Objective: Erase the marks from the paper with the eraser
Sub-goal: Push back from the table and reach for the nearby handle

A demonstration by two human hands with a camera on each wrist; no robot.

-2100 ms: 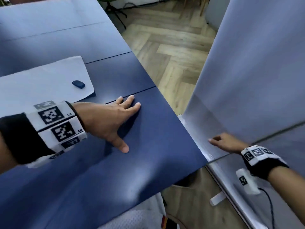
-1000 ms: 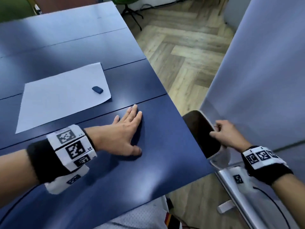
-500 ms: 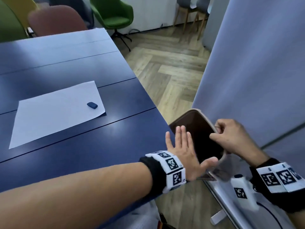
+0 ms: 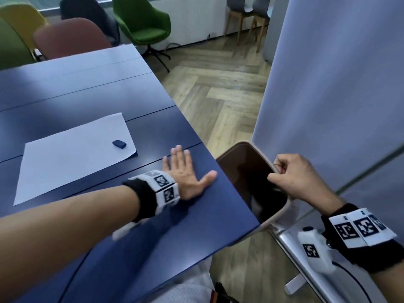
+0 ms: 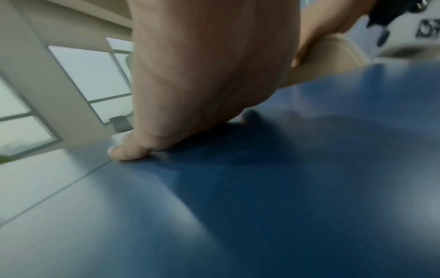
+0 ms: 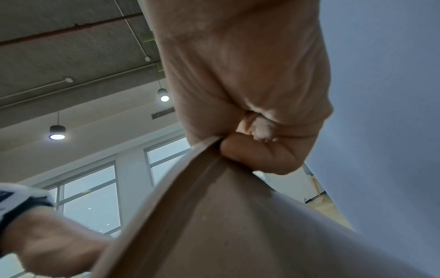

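A white sheet of paper (image 4: 72, 156) lies on the blue table (image 4: 153, 226), with a small dark blue eraser (image 4: 119, 143) near its right edge. No marks show on the paper from here. My left hand (image 4: 188, 171) lies flat on the table near its right edge, fingers straight, well to the right of the eraser; in the left wrist view the left hand (image 5: 190, 90) presses the blue top. My right hand (image 4: 290, 178) grips the rim of a beige bin (image 4: 251, 186) held beside the table's edge; the right hand (image 6: 250, 120) pinches the bin's rim (image 6: 190, 178).
A grey partition (image 4: 338, 106) stands close on the right, its metal foot (image 4: 290, 243) on the herringbone wood floor. Green, yellow, brown and dark chairs (image 4: 142, 25) stand beyond the table's far end. The table's right edge drops off beside the bin.
My left hand has moved from in front of the bin back onto the table and lies flat there. My right hand has raised the bin closer to the table's edge.
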